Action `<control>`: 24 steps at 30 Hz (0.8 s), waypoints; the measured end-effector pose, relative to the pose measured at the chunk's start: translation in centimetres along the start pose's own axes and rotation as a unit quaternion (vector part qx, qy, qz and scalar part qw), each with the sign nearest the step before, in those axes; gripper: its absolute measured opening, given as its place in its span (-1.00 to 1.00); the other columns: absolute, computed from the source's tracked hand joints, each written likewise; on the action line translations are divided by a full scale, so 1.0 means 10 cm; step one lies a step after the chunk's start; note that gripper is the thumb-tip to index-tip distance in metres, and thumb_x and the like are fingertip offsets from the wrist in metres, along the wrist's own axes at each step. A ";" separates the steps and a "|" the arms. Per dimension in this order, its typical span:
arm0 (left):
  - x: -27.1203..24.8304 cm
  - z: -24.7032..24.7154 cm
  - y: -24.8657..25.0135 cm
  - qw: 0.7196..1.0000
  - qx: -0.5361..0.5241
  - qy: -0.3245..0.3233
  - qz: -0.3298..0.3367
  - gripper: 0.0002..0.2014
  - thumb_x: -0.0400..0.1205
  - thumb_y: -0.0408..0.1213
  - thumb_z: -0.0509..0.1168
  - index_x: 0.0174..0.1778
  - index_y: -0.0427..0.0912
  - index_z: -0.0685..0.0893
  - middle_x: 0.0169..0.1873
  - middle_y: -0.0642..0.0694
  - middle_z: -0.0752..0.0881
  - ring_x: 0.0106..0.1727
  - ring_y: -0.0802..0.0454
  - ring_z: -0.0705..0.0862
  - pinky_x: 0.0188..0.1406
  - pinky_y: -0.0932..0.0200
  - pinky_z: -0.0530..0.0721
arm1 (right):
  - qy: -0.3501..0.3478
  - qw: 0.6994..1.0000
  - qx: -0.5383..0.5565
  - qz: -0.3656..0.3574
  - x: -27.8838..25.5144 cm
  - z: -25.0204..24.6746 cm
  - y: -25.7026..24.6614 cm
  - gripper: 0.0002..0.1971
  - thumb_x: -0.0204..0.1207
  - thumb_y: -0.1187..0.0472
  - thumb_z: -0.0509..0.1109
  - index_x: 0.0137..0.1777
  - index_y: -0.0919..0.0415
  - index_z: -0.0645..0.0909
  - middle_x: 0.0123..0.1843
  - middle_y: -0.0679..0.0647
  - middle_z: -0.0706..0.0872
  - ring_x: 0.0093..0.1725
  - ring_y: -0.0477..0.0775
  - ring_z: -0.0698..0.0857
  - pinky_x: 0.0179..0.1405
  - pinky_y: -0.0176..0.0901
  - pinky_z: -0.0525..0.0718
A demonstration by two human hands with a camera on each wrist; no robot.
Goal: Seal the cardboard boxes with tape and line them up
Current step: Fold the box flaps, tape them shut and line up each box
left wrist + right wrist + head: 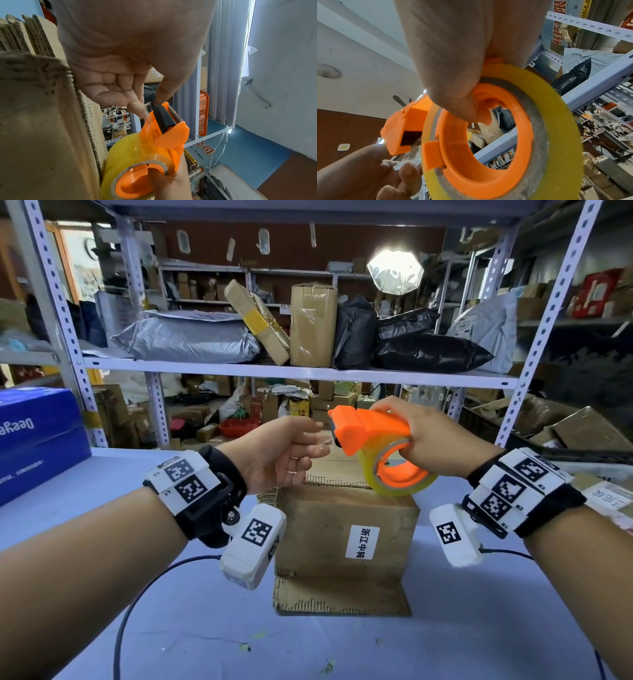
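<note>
A brown cardboard box (pixel 346 529) with a white label stands on the blue table (pixel 137 594), its flaps loose at top and bottom. Above it my right hand (pixel 435 440) grips an orange tape dispenser (pixel 370 433) loaded with a yellowish clear tape roll (pixel 400 484), fingers through its core (pixel 484 112). My left hand (pixel 291 453) meets the dispenser's mouth, and thumb and forefinger pinch the free end of the clear tape (pixel 147 115) beside the black roller (pixel 164 119). The box (pixel 42 115) fills the left of the left wrist view.
A blue carton (pixel 37 440) sits at the table's left edge. Metal shelving (pixel 298 371) behind the table holds parcels, bags and boxes. More cardboard lies at the right (pixel 582 436). Cables (pixel 137 604) trail across the table's front.
</note>
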State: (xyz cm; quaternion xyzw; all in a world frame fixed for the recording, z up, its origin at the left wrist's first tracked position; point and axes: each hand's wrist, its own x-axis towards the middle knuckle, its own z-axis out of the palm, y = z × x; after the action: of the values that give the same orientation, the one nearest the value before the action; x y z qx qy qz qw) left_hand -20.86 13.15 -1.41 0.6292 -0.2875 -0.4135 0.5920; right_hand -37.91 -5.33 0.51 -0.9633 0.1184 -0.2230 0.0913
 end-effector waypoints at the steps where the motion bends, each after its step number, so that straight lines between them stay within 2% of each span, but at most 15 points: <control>1: 0.01 0.00 0.00 1.000 -0.001 0.000 -0.003 -0.79 0.70 -0.06 0.31 0.07 -0.11 0.72 -0.26 0.02 0.78 -0.44 0.17 0.54 -0.49 0.30 0.54 | -0.001 1.000 0.001 0.000 0.00 0.00 0.00 -0.31 0.39 0.49 0.37 0.40 -0.20 0.46 0.00 -0.13 0.64 -0.06 0.07 0.67 -0.08 0.13 0.70; 3: 0.02 0.00 -0.02 1.000 0.017 0.006 0.003 -0.80 0.68 -0.04 0.38 0.03 -0.10 0.75 -0.25 0.02 0.78 -0.43 0.18 0.54 -0.50 0.31 0.53 | 0.002 1.000 0.002 -0.002 0.00 0.01 0.00 -0.32 0.39 0.49 0.37 0.40 -0.19 0.47 0.03 -0.10 0.67 -0.05 0.08 0.67 -0.06 0.15 0.70; 6: 0.05 -0.01 -0.04 0.997 0.061 0.038 0.016 -0.81 0.62 -0.15 0.49 0.07 -0.15 0.80 -0.16 -0.01 0.84 -0.47 0.19 0.54 -0.56 0.32 0.55 | 0.007 1.000 0.004 -0.005 -0.01 0.01 -0.01 -0.34 0.40 0.49 0.36 0.39 -0.17 0.49 0.08 -0.06 0.71 0.00 0.10 0.68 -0.01 0.16 0.69; 10: 0.08 -0.06 -0.01 0.995 0.088 0.051 0.020 -0.80 0.61 -0.21 0.51 0.10 -0.21 0.83 -0.05 -0.09 0.87 -0.50 0.20 0.57 -0.54 0.30 0.59 | 0.007 1.000 0.000 -0.003 -0.01 0.02 -0.02 -0.34 0.40 0.48 0.36 0.40 -0.18 0.48 0.08 -0.03 0.71 0.01 0.11 0.68 0.01 0.18 0.69; 14: 0.07 -0.11 0.02 0.997 0.068 0.019 -0.012 -0.82 0.68 -0.17 0.41 0.13 -0.14 0.78 -0.08 -0.03 0.87 -0.50 0.21 0.59 -0.55 0.33 0.57 | 0.009 1.000 0.000 -0.003 -0.02 0.01 -0.03 -0.32 0.38 0.49 0.36 0.40 -0.18 0.48 0.08 -0.05 0.70 0.01 0.11 0.68 0.00 0.16 0.69; 16: 0.06 -0.12 0.04 0.998 0.049 -0.001 -0.040 -0.85 0.71 -0.18 0.33 0.00 -0.09 0.80 -0.09 -0.02 0.87 -0.50 0.19 0.61 -0.55 0.33 0.57 | 0.012 1.000 0.000 -0.004 -0.03 0.01 -0.03 -0.32 0.37 0.49 0.36 0.40 -0.17 0.48 0.08 -0.06 0.69 0.02 0.11 0.68 0.00 0.15 0.68; 18: 0.06 -0.13 0.03 0.997 0.041 -0.022 -0.061 -0.75 0.72 -0.20 0.31 -0.19 -0.10 0.85 -0.10 -0.04 0.86 -0.48 0.17 0.63 -0.55 0.32 0.59 | 0.014 1.000 -0.002 -0.007 -0.03 0.02 -0.04 -0.33 0.38 0.48 0.37 0.40 -0.18 0.48 0.11 -0.06 0.70 0.03 0.11 0.68 0.02 0.17 0.69; 20: 0.06 -0.13 0.03 0.995 0.043 -0.044 -0.074 -0.71 0.71 -0.21 0.32 -0.27 -0.10 0.87 -0.13 -0.03 0.86 -0.46 0.16 0.63 -0.52 0.31 0.62 | 0.016 1.000 -0.005 -0.009 -0.04 0.02 -0.05 -0.33 0.39 0.47 0.37 0.40 -0.19 0.47 0.14 -0.06 0.70 0.04 0.11 0.68 0.04 0.18 0.68; 24: 0.05 -0.14 0.05 0.994 0.046 -0.059 -0.084 -0.83 0.69 -0.22 0.36 -0.15 -0.10 0.83 -0.15 -0.01 0.86 -0.45 0.17 0.66 -0.48 0.32 0.65 | 0.016 1.000 -0.002 -0.011 -0.05 0.01 -0.06 -0.34 0.40 0.47 0.36 0.41 -0.18 0.48 0.16 -0.03 0.71 0.06 0.13 0.68 0.05 0.19 0.68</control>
State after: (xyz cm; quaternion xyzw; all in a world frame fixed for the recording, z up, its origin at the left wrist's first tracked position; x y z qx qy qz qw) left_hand -19.33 13.44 -1.10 0.6518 -0.2869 -0.4848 0.5078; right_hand -38.16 -4.63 0.31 -0.9609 0.1101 -0.2394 0.0849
